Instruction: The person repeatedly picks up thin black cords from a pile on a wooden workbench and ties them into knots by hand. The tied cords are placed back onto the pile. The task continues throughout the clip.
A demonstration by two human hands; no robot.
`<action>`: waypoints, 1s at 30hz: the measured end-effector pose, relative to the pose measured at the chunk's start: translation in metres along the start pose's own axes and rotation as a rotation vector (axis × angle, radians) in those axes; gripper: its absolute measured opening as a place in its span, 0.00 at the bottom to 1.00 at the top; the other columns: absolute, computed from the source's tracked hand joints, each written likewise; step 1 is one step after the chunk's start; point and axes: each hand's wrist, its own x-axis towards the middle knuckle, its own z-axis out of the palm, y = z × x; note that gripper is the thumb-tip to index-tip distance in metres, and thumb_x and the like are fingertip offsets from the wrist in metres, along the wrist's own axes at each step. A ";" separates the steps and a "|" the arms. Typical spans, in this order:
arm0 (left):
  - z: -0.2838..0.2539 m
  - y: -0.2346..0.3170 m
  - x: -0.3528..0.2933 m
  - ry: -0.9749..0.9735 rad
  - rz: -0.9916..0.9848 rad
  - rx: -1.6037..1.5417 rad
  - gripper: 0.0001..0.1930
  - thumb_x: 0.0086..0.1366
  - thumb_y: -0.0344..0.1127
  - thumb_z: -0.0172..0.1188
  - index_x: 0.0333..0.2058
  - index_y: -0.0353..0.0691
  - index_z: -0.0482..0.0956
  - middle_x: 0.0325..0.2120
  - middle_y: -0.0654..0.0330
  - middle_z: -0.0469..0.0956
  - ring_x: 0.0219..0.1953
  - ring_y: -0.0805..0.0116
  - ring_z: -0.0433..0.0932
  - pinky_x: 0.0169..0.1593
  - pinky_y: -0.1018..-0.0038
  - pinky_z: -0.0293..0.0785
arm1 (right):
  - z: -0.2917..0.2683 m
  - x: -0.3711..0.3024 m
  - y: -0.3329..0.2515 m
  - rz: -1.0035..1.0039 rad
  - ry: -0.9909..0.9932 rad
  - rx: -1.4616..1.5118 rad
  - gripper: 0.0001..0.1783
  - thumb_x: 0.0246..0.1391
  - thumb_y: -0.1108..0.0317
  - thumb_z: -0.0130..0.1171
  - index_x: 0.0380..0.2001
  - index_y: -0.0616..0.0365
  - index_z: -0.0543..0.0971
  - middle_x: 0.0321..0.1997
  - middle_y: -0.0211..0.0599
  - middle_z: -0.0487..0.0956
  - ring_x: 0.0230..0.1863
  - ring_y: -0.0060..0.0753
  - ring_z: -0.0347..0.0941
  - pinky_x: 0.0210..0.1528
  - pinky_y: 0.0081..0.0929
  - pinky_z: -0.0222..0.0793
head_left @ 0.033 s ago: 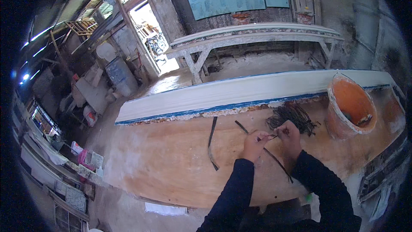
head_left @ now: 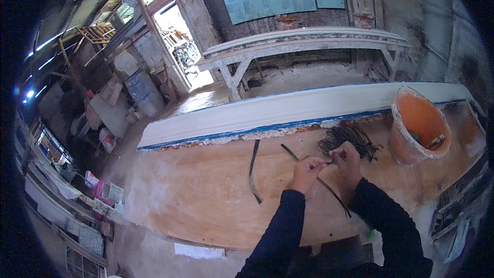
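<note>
Over the wooden board, my left hand (head_left: pixel 307 173) and my right hand (head_left: pixel 348 163) meet with their fingertips nearly touching. Both are closed in a pinch on a thin dark strip (head_left: pixel 329 163), of which only a short bit shows between the fingers. A second dark strip (head_left: pixel 335 196) runs slantwise across the board beneath my hands, partly hidden by them. To the left lies another dark strip (head_left: pixel 253 172), slightly curved. Just beyond my right hand is a tangled bundle of thin dark strips (head_left: pixel 355 139).
An orange bucket (head_left: pixel 403 141) with a whitish crusted rim stands at the right on the wooden board (head_left: pixel 190 190). A long white moulding with a blue edge (head_left: pixel 267 109) lies along the board's far side. Behind it is a whitish bench (head_left: pixel 303 49); a blue drum (head_left: pixel 144 92) stands far left.
</note>
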 end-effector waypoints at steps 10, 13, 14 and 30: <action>-0.005 0.030 -0.002 -0.248 -0.357 -0.601 0.06 0.53 0.34 0.59 0.27 0.43 0.71 0.16 0.72 0.64 0.16 0.85 0.61 0.18 0.85 0.54 | -0.013 0.013 0.003 -0.113 0.105 -0.168 0.09 0.41 0.77 0.57 0.31 0.57 0.77 0.23 0.34 0.66 0.26 0.33 0.64 0.32 0.26 0.62; -0.021 0.012 0.003 -0.134 -0.235 -0.528 0.05 0.52 0.33 0.59 0.24 0.44 0.72 0.15 0.72 0.64 0.16 0.86 0.60 0.17 0.85 0.53 | -0.014 0.011 -0.004 -0.055 0.092 -0.095 0.05 0.40 0.76 0.60 0.25 0.59 0.77 0.29 0.32 0.65 0.29 0.25 0.63 0.29 0.19 0.60; -0.026 0.005 0.006 -0.076 -0.202 -0.457 0.04 0.52 0.34 0.59 0.24 0.44 0.73 0.14 0.72 0.64 0.16 0.86 0.60 0.17 0.86 0.53 | -0.013 0.010 -0.005 -0.070 0.099 -0.106 0.05 0.39 0.75 0.60 0.24 0.59 0.77 0.30 0.33 0.65 0.30 0.26 0.63 0.30 0.20 0.60; -0.054 -0.008 0.022 0.249 -0.125 -0.026 0.01 0.53 0.27 0.57 0.26 0.40 0.76 0.17 0.69 0.73 0.16 0.84 0.65 0.18 0.85 0.58 | 0.005 -0.030 -0.027 0.065 -0.698 0.700 0.08 0.42 0.76 0.58 0.31 0.60 0.76 0.36 0.36 0.69 0.34 0.28 0.69 0.36 0.22 0.66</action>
